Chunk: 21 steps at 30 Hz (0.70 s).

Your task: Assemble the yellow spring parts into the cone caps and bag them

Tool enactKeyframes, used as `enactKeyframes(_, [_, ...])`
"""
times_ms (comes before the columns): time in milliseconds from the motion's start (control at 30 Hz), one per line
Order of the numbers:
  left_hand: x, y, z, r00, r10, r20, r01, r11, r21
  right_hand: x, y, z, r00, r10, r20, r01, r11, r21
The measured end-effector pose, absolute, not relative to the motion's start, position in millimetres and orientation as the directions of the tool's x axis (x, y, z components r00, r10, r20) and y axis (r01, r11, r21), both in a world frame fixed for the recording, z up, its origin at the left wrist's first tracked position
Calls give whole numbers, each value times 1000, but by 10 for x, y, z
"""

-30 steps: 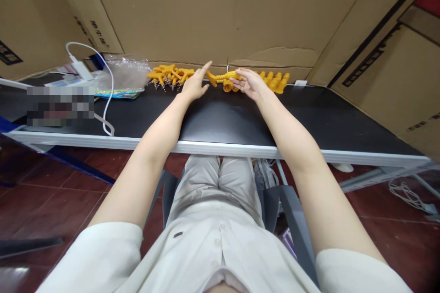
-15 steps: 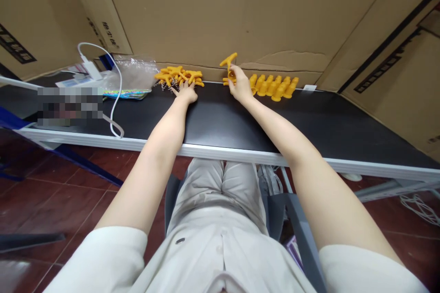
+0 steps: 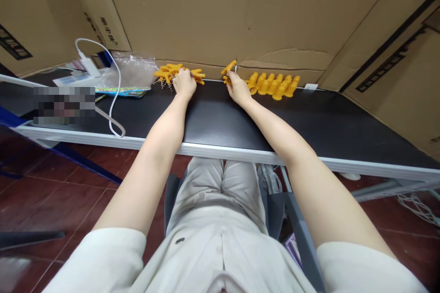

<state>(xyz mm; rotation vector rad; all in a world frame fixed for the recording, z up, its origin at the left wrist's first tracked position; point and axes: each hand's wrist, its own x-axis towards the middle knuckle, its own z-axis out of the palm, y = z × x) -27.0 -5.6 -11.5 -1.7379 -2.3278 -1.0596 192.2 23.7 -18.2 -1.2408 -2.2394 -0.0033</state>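
A pile of yellow plastic pieces with branching arms [image 3: 167, 72] lies at the back of the table, with thin metal chains [image 3: 168, 84] hanging among them. My left hand [image 3: 184, 84] reaches into the right part of this pile, its fingers curled and closed; what they grip is hidden. To the right, my right hand [image 3: 239, 88] is closed on a yellow T-shaped piece [image 3: 229, 67], whose tilted top shows above the fingers. More yellow plastic sits under those fingers, partly hidden. Beside that hand, several yellow cone-like pieces with wide round bases [image 3: 274, 85] stand upright in rows.
Left of the pile lie a clear plastic bag [image 3: 132, 73] and a colourful flat packet [image 3: 122, 92]. A white cable [image 3: 119, 80] loops over the table's left side. Tall cardboard [image 3: 192, 13] walls the back. A metal rail [image 3: 237, 154] edges the black tabletop [image 3: 220, 119].
My left hand has gone from spread fingers to closed ones, over the pile. My right hand has lowered and tilted the yellow T-shaped piece.
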Motion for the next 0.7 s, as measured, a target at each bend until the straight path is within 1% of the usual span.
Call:
enactKeyframes(133, [-180, -129, -32, -357, 797, 486, 851, 63, 522, 1906, 189, -160, -395, 791, 467, 816, 536, -218])
enactKeyframes(200, [-115, -163, 16, -342, 791, 508, 839, 14, 544, 1887, 169, -151, -389, 812, 435, 848, 500, -174])
enactKeyframes(300, [-21, -192, 76, -303, 789, 535, 844, -39, 535, 1850, 141, -152, -391, 845, 366, 883, 457, -112])
enactKeyframes(367, [22, -189, 89, -270, 794, 545, 851, -67, 520, 1833, 123, -158, -382, 863, 332, 895, 435, -100])
enactKeyframes(500, [52, -149, 56, -212, 836, 506, 865, -80, 495, 1858, 103, -154, -370, 881, 293, 903, 416, -109])
enactKeyframes(633, [50, -124, 16, -202, 872, 446, 890, -27, 455, 1964, 114, -116, -377, 887, 265, 899, 420, -126])
enactKeyframes(700, [51, -128, 8, -197, 892, 407, 907, 9, 421, 2021, 130, -98, -413, 871, 266, 888, 451, -95])
